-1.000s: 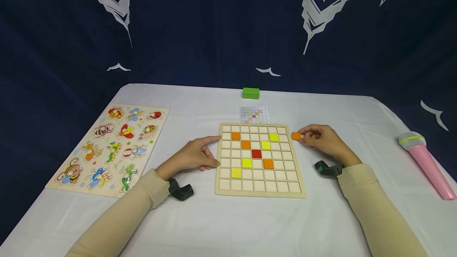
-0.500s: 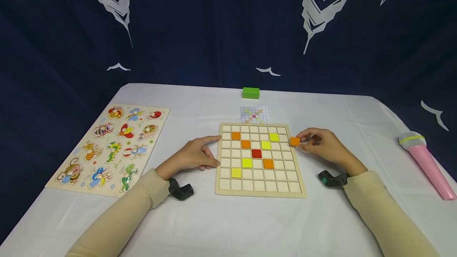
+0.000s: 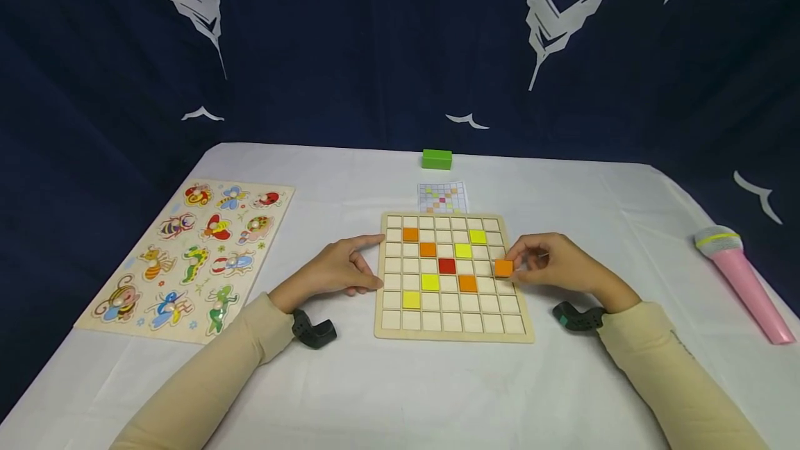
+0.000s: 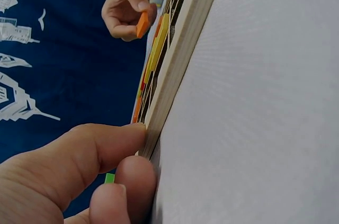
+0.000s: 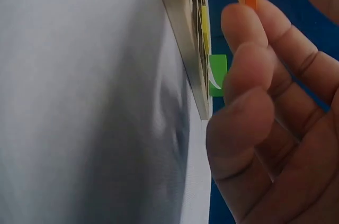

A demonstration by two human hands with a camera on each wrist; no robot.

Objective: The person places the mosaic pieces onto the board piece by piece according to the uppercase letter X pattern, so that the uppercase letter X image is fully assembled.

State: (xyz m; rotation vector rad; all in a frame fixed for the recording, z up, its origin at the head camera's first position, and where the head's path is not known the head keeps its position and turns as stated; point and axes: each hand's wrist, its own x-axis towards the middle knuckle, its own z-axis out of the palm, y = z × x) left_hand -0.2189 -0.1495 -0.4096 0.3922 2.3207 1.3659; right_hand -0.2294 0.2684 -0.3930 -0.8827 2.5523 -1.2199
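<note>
Now right hand (image 3: 562,266) grip pinches orange tile (image 3: 503,268) over grid board (image 3: 455,333); left hand (image 3: 337,271) relaxed, touching board edge; no legible writing.

The pale wooden grid board (image 3: 454,330) carries orange, yellow and one red square tile, and the small square tile (image 3: 503,268) above its right side is orange. A white cloth-covered table (image 3: 400,394) bears a green rectangular block (image 3: 436,159), a pink toy microphone (image 3: 740,276) with a yellow-green band, and a wooden puzzle board (image 3: 187,255) of multicoloured insects. The backdrop (image 3: 375,40) is dark blue with white patterns.

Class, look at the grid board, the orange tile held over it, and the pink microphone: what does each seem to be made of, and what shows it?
Grid board: probably pale unpainted wood, matte, with a thick light edge.
Orange tile, pinched by the right hand: thin, flat, evenly coloured; painted wood or plastic, unclear which.
Pink microphone: likely plastic, smooth and slightly glossy.
</note>
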